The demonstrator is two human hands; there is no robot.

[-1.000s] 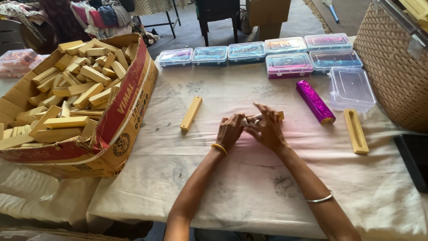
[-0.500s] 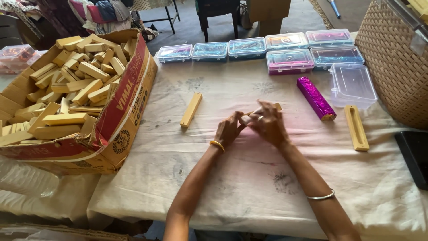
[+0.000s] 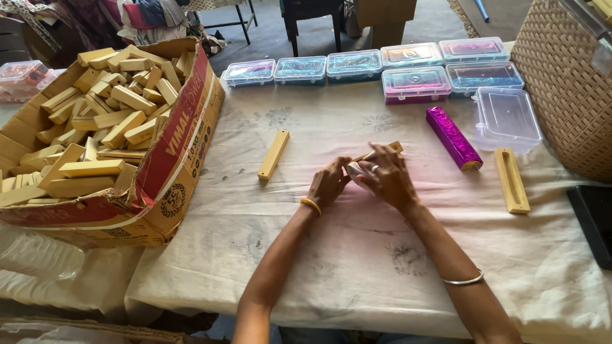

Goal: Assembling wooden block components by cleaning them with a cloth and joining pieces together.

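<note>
My left hand (image 3: pixel 328 183) and my right hand (image 3: pixel 385 178) meet over the middle of the cloth-covered table (image 3: pixel 357 267). Together they hold a pale wooden stick (image 3: pixel 381 152), whose far end pokes out past my right fingers. Something small and whitish sits between the two hands; I cannot tell what it is. A second wooden stick (image 3: pixel 273 155) lies loose on the cloth to the left of my hands. A stick wrapped in shiny purple foil (image 3: pixel 453 137) lies to the right.
A big cardboard box (image 3: pixel 162 159) heaped with wooden sticks fills the left. Several small clear lidded boxes (image 3: pixel 376 64) line the far edge; one empty clear box (image 3: pixel 507 118) and a grooved wooden holder (image 3: pixel 512 180) lie right. A wicker basket (image 3: pixel 567 83) stands far right.
My hands stay together on the stick and shift slightly; my fingers rework their hold on it. The view has moved a little.
</note>
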